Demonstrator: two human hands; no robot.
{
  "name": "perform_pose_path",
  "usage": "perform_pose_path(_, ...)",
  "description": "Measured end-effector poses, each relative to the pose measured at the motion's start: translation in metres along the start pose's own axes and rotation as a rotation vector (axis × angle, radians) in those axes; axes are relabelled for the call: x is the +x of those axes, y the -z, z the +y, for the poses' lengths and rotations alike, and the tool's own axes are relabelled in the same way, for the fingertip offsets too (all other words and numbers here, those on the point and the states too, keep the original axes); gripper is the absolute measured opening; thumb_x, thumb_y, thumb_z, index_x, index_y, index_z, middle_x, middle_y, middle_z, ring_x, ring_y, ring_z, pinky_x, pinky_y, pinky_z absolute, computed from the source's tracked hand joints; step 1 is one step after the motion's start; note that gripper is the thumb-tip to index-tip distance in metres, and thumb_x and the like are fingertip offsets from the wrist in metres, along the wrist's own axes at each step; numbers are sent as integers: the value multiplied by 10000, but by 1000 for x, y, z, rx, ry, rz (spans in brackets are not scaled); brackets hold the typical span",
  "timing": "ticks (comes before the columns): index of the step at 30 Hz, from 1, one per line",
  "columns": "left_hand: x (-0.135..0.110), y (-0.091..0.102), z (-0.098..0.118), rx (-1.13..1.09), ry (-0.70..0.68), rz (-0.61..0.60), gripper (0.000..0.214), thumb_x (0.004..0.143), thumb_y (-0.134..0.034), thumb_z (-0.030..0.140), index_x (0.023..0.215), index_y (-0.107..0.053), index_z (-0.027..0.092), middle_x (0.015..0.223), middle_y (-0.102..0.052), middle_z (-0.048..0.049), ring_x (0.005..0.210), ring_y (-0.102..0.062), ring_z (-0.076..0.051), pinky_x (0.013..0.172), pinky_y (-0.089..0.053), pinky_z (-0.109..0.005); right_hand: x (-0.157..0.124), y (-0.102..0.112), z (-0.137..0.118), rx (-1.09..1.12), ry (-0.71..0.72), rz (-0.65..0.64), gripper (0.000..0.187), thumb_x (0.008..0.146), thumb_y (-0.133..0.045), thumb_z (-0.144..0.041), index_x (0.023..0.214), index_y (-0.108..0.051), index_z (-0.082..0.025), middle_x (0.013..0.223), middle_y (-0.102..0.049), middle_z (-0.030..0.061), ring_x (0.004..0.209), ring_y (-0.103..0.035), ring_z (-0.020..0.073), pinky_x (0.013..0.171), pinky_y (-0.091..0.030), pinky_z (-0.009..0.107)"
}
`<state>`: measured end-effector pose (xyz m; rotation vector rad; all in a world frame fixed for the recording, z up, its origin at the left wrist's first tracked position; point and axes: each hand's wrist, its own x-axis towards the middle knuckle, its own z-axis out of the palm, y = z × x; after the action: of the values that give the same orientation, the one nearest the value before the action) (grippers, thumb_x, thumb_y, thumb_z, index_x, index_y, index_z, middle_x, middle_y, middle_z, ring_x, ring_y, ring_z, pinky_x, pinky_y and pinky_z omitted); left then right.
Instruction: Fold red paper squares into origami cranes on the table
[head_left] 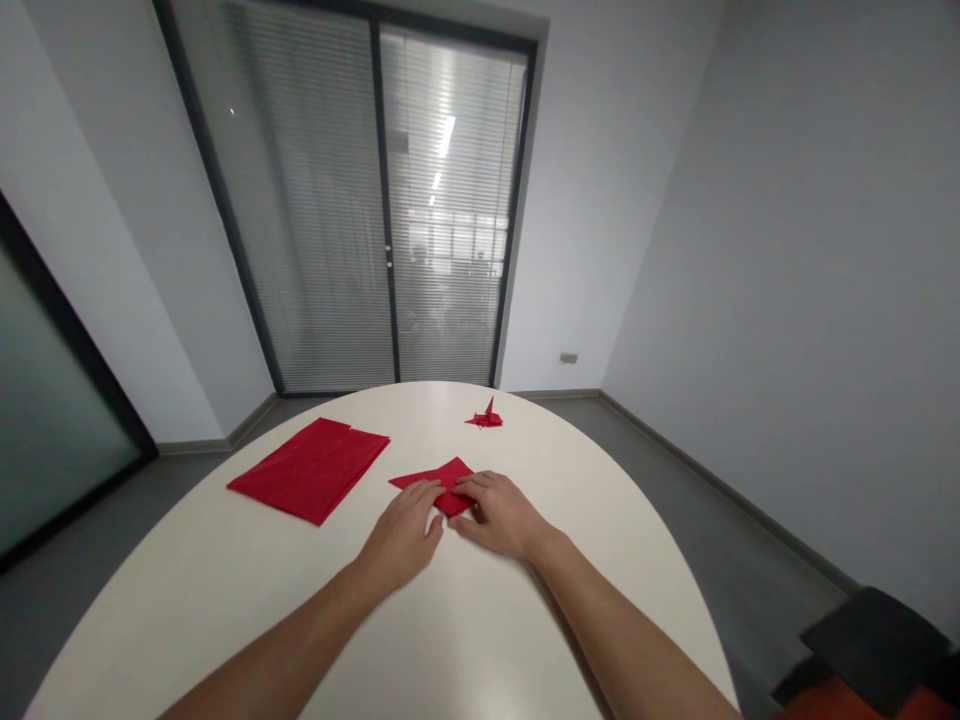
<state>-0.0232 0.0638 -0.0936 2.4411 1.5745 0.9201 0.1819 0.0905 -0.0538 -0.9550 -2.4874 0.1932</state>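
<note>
A partly folded piece of red origami paper lies on the round white table under both my hands. My left hand rests its outstretched fingers on the paper's left lower part, with the thumb apart from it on the tabletop side. From the right, my right hand curls its fingers over the paper, its thumb close to the lower edge. The fingers cover part of the folds. Beyond the hands stands a small folded red paper crane.
Left of my hands lies a stack of red paper sheets on the white table. A black and orange chair is at the lower right, beside the table. Behind are glass panels with blinds and a pale wall.
</note>
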Motion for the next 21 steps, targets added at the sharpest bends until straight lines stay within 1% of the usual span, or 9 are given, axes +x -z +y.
perform_pose_path(2,1,0,0,-19,7,11,323,873,-541,150,1186,-624,156,1280,-655,-145,1230,-586,-283,1082,-450,-490,0,1,-1,1,8,4,300,878,-665,-344,1138,-684,-194,1073,-733,74,1008,-644,231,913,-447,359)
perform_pose_path(5,1,2,2,-53,5,10,201,867,-552,130,1037,-635,198,1211,-680,-114,1198,-603,-270,1060,-464,-473,1,3,-2,3,30,1,200,898,-644,-315,1054,-692,-199,1001,-737,53,932,-644,209,862,-440,333)
perform_pose_path(8,2,6,4,-74,2,-4,123,884,-555,141,945,-632,215,1189,-691,-90,1221,-591,-265,1066,-456,-456,2,4,-4,13,55,-1,150,908,-640,-297,1015,-686,-203,988,-738,42,923,-644,202,860,-430,321)
perform_pose_path(15,3,10,8,-75,0,-20,120,885,-550,124,858,-614,222,1136,-718,-84,1210,-610,-247,1075,-456,-443,5,1,-9,-8,60,-20,106,940,-595,-270,951,-686,-216,917,-737,35,892,-653,196,847,-424,306)
perform_pose_path(21,3,9,7,-66,27,-30,110,891,-568,146,926,-643,219,1170,-713,-79,1226,-603,-259,1080,-453,-435,5,1,-11,10,37,-35,119,947,-548,-222,952,-666,-209,914,-727,36,841,-644,184,785,-425,284)
